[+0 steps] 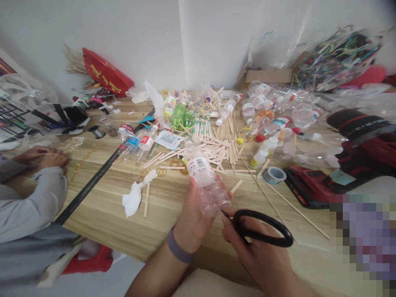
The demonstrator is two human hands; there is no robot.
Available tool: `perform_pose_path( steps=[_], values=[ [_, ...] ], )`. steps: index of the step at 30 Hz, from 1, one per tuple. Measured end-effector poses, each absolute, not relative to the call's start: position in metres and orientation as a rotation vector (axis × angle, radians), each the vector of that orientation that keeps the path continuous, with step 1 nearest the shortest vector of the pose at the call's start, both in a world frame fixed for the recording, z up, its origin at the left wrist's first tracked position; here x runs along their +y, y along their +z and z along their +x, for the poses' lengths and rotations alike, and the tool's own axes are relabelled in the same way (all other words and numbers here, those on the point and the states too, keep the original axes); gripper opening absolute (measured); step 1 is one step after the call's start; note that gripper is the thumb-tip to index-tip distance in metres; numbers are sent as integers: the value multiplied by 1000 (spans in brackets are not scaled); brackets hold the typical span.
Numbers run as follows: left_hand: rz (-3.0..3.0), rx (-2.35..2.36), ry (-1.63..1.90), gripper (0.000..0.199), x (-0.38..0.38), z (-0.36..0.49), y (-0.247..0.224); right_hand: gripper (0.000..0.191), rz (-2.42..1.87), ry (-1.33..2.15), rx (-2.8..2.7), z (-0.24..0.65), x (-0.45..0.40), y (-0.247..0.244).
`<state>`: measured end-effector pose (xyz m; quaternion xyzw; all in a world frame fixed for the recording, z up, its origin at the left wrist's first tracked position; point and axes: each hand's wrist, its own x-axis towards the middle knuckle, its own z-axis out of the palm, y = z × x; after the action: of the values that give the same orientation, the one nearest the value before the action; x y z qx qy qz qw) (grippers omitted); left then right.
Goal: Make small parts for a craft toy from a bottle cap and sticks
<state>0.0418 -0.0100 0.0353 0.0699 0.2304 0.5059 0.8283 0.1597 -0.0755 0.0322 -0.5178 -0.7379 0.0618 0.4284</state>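
A clear plastic bottle (202,175) with a white label is gripped in my left hand (196,204); its neck points away and its base is toward me. My right hand (260,247) is closed around black-handled scissors (262,227). Their blades touch the bottle near its base, and how far the tips go in cannot be made out. Beyond the bottle lies a heap of wooden craft sticks (216,154). A crumpled white tissue (133,200) and a single stick (146,200) rest to the left of my left hand.
Many plastic bottles (280,123) crowd the right back, near a red and black power drill (355,152) and a tape roll (274,175). Thin skewers (297,210) lie to the right. At the left, another person's hands (51,156) work beside a black strip (89,185).
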Motion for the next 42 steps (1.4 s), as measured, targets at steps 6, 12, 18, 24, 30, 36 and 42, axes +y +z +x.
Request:
perform_pose_path(
  steps=[6,12,18,24,30,36,42],
  values=[
    [130,493,1085,29,-8,44,34,27,-1298,131,-1785,156,-72,42],
    [97,542,1096,26,-9,45,35,36,-1314,53,-1780,152,-69,45],
    [196,625,1229,28,-13,47,37,30,-1331,-114,-1879,161,-72,36],
    [335,675,1290,47,-15,49,30,22,-1354,190,-1792,164,-68,35],
    [343,741,1375,54,-8,50,33,23,-1306,909,-1568,164,-54,45],
    [349,738,1372,44,-6,49,34,11,-1231,477,-1812,175,-44,41],
    [394,752,1369,44,-4,50,31,23,-1269,1017,-1645,158,-42,48]
  ],
)
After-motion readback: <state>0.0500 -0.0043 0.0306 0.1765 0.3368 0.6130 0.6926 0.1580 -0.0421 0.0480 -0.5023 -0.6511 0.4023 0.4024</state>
